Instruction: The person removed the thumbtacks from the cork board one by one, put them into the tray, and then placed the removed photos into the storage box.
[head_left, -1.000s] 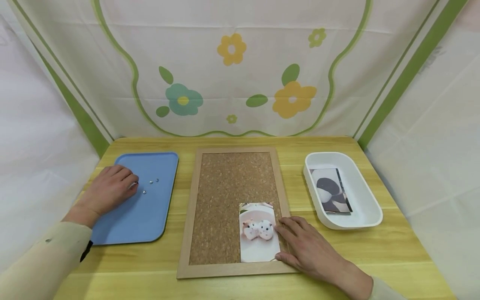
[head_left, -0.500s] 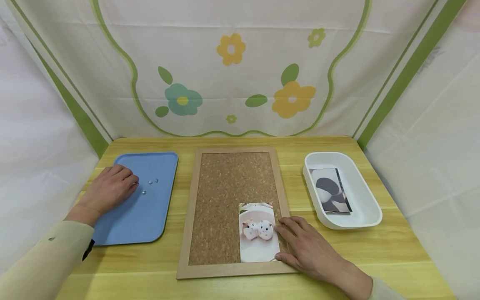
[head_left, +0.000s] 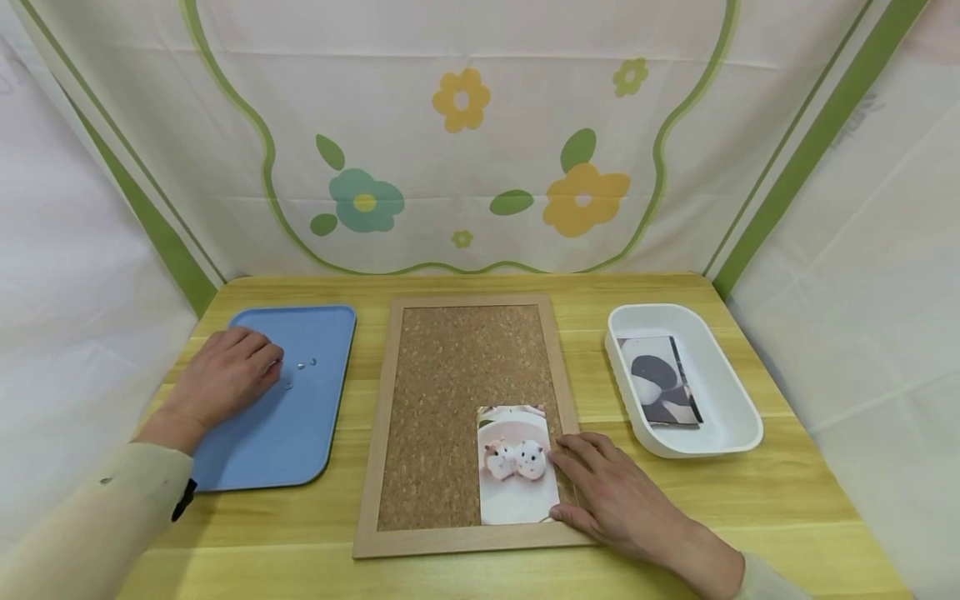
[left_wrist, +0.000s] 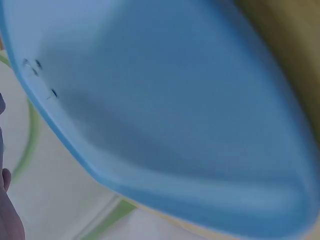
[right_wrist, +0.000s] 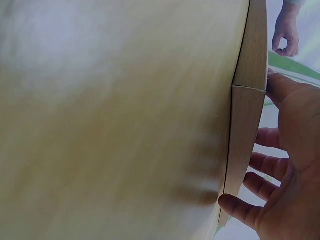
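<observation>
My left hand [head_left: 225, 377] hovers over the blue tray [head_left: 307, 450] with its fingers bent. Its thumb and fingertips meet, and a small glint between them looks like a thumbtack, mostly hidden. Several tiny shiny thumbtacks [head_left: 302, 366] lie on the tray just right of those fingertips. On the framed corkboard [head_left: 450, 367] a photo print [head_left: 517, 500] of two small white animal figures lies at the lower right. My right hand [head_left: 626, 500] rests over the board's right edge, index finger and thumb touching the photo's right side. In the right wrist view its fingers [right_wrist: 262, 187] extend along the wooden frame.
A white plastic basin [head_left: 731, 408] stands at the right with photo prints [head_left: 660, 387] in it. The wooden table [head_left: 270, 550] carries everything. A flowered cloth [head_left: 465, 167] hangs behind the table, with more cloth at both sides.
My left hand has shifted slightly to the right, toward the loose thumbtacks, and its shadow now falls on the nearest one. My right hand and the photo have stayed in place.
</observation>
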